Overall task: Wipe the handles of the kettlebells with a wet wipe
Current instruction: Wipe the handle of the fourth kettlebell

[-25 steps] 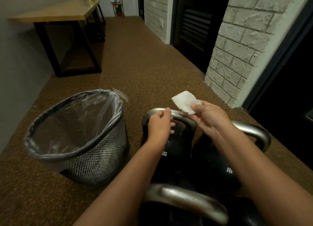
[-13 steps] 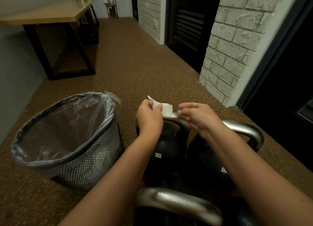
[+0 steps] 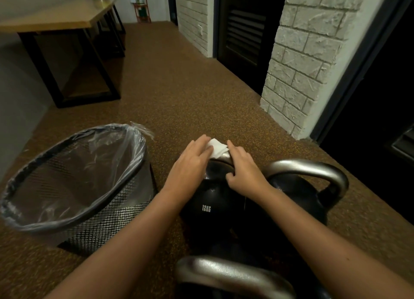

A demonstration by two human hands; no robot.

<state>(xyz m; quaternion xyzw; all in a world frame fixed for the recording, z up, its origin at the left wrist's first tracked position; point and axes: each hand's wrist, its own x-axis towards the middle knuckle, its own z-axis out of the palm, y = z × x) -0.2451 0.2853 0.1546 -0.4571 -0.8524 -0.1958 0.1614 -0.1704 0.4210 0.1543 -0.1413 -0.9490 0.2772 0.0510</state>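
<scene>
Three black kettlebells with silver handles stand on the brown floor. The middle one, marked 12KG (image 3: pixel 208 206), has a white wet wipe (image 3: pixel 217 150) laid over the top of its handle. My left hand (image 3: pixel 190 164) presses the wipe's left side with flat fingers. My right hand (image 3: pixel 243 169) lies on the handle at the wipe's right edge, thumb tucked under the bar. Most of that handle is hidden by both hands. A second kettlebell (image 3: pixel 313 173) sits to the right, and a third handle (image 3: pixel 233 274) is nearest me.
A wire-mesh waste bin (image 3: pixel 74 186) lined with a clear plastic bag stands close to the left of the kettlebells. A white brick pillar (image 3: pixel 302 63) and dark doorways are to the right. A wooden table with black legs (image 3: pixel 56 20) stands far left.
The wipe went from held up in my right hand to spread over the 12KG handle. Both hands came down onto it, the left one flattening out.
</scene>
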